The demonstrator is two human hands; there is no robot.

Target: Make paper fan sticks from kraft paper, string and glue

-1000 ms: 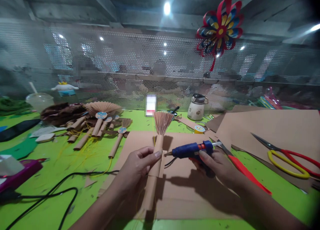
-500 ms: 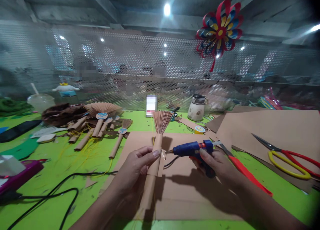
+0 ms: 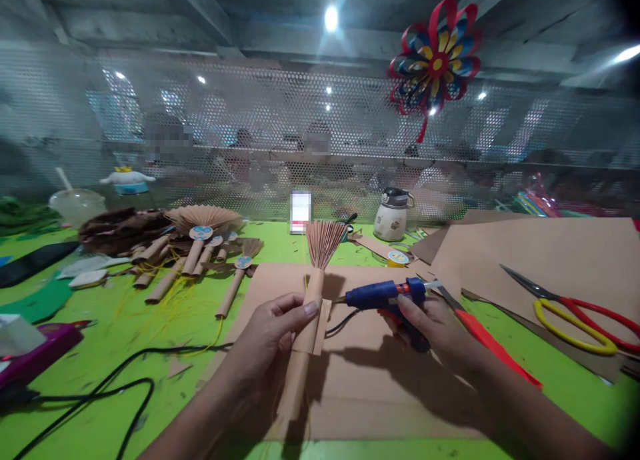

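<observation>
My left hand (image 3: 277, 327) is closed round a brown paper fan (image 3: 307, 313), its thumb pressing on the rolled handle. Pleats spread at the fan's top, and a loose paper flap sticks out on the handle's right side. In my right hand (image 3: 430, 320) is a blue hot glue gun (image 3: 383, 297), its nozzle pointing left, close to the flap's upper edge. Whether the tip touches the paper I cannot tell. Beneath both hands lies a sheet of brown paper (image 3: 380, 400) on the green table.
Several finished fans (image 3: 203, 240) with yellow strings are heaped at left. A black cord (image 3: 120, 380) crosses the left side near a purple power strip (image 3: 45, 353). Scissors (image 3: 570, 313) and a red-handled knife (image 3: 495, 347) lie at right. A bottle (image 3: 391, 213) stands behind.
The glue gun's tip has shifted slightly up and away from the flap's middle toward its upper edge. Both hands keep their hold. The whole view has moved a little.
</observation>
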